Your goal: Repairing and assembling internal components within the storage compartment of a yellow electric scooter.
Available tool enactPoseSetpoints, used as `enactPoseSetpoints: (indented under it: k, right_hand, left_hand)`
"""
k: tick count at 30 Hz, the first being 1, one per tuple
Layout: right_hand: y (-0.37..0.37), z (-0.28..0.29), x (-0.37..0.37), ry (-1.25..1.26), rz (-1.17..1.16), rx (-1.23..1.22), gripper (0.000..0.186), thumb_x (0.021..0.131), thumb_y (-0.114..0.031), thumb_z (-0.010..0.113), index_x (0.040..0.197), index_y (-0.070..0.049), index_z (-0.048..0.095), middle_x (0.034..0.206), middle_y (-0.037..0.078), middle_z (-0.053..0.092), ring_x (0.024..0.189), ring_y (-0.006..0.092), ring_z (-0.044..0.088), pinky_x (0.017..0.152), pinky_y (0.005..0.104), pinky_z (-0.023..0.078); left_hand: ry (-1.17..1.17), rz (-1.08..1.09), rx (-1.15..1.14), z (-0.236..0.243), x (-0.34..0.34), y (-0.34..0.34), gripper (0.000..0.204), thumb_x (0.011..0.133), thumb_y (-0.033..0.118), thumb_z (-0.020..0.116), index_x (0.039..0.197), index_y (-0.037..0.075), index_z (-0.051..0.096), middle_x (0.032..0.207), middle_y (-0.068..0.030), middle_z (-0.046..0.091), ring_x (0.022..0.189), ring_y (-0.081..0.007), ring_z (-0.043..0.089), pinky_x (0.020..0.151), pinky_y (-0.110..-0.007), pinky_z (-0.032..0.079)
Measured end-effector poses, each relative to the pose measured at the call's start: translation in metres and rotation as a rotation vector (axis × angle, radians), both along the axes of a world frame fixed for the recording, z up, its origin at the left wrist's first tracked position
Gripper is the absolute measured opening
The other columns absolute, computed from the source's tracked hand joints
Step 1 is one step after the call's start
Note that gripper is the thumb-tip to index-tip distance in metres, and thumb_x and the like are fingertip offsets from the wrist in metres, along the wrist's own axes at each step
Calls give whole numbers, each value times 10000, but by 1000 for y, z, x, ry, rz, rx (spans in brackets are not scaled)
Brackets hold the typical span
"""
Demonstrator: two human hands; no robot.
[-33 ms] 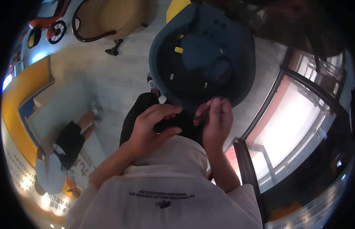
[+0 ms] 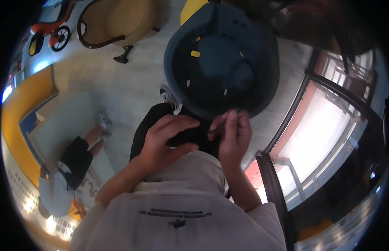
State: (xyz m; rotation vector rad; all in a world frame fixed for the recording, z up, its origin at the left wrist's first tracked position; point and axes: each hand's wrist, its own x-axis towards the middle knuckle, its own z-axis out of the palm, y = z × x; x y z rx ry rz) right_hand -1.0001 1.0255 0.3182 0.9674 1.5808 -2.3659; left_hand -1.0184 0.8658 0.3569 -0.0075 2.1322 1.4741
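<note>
left hand (image 2: 161, 140): grip loosely curved, thumb and fingers apart, nothing seen between
rod (image 2: 216, 130): slim, dark, between the hands, near the tub (image 2: 170, 75)
right hand (image 2: 234, 140): grip pinched round the rod, likely leaving its tip free

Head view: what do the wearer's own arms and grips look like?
Pale, short-sleeved shirt with small dark print on its front; its sleeves leave the forearms bare. Left grip and right grip: ungloved hands. No watch, band or cable visible.
</note>
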Motion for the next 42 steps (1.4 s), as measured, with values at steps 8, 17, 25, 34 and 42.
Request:
enactPoseSetpoints:
  k: [8, 17, 25, 34, 42]
  right_hand:
    - [-141, -5, 104, 112, 55, -43, 169, 936, -166, 467, 859, -16, 452, 710, 68, 569, 591, 77, 528, 527, 198, 448]
    - [-254, 5, 118, 55, 342, -163, 142, 917, -152, 508, 906, -12, 491, 797, 67, 585, 662, 92, 556, 609, 217, 475]
    - [-285, -16, 88, -72, 482, -166, 190, 905, -147, 523, 996, 12, 575, 856, 68, 601, 799, 126, 593, 736, 256, 504]
    - [-322, -102, -64, -103, 973, -147, 192, 882, -161, 567, 942, 14, 618, 815, 9, 612, 754, 57, 550, 670, 202, 448]
    - [-292, -387, -252, -514, 356, 71, 192, 834, -137, 592, 1003, -47, 578, 854, 35, 600, 780, 100, 572, 667, 231, 470]
  left_hand:
    - [566, -293, -40, -14, 78, -129, 202, 639, 103, 741, 814, 70, 648, 763, -32, 625, 730, -218, 581, 652, -321, 473]
    - [300, 104, -22, -11, 146, -246, 101, 752, 11, 641, 812, 34, 563, 719, -74, 608, 685, -203, 595, 615, -296, 469]
    - [-58, 385, 302, -54, 131, -283, 206, 818, -26, 554, 1015, -7, 495, 745, -59, 612, 724, -96, 591, 664, -241, 471]
    - [-631, 549, 554, -124, 25, -328, 125, 830, -6, 566, 944, 14, 520, 819, -65, 610, 797, -134, 604, 765, -275, 495]
    - [-450, 730, 387, -258, -127, -340, 156, 831, -8, 578, 792, 18, 429, 762, -72, 594, 751, -134, 604, 701, -249, 461]
